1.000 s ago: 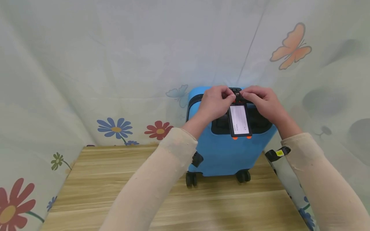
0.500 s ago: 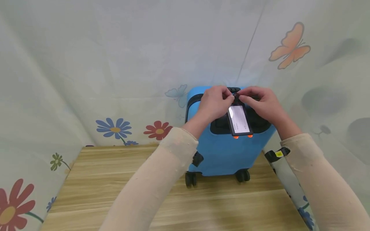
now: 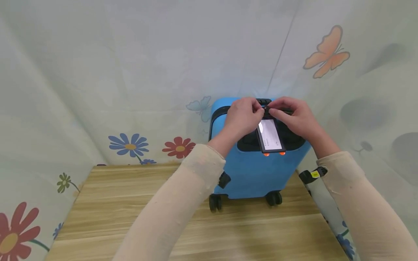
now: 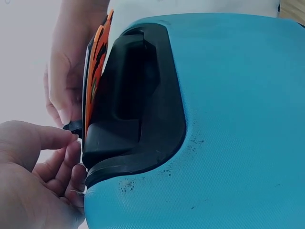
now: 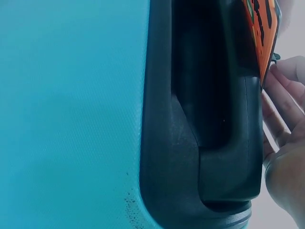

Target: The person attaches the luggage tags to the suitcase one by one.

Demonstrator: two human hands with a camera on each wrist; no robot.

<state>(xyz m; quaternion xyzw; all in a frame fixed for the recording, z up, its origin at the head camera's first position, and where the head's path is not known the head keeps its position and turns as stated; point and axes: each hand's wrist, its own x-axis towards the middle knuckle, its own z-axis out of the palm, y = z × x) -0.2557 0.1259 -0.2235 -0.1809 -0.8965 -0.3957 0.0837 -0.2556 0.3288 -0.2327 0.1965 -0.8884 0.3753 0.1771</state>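
Head view, left to right: the table (image 3: 130,203) carries an upright blue suitcase (image 3: 256,177); the left hand's (image 3: 242,117) grip is closed, thumb and finger pinching a small black strap (image 4: 74,126); below hangs the luggage tag (image 3: 270,135), before the suitcase's black handle (image 4: 114,138); the right hand (image 3: 296,116) pinches the strap too, fingertips nearly together.

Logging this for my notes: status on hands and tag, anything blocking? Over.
Left hand, right hand: both pinching black strap. Luggage tag hanging in front of suitcase handle. Strap partly hidden; no obstruction visible.
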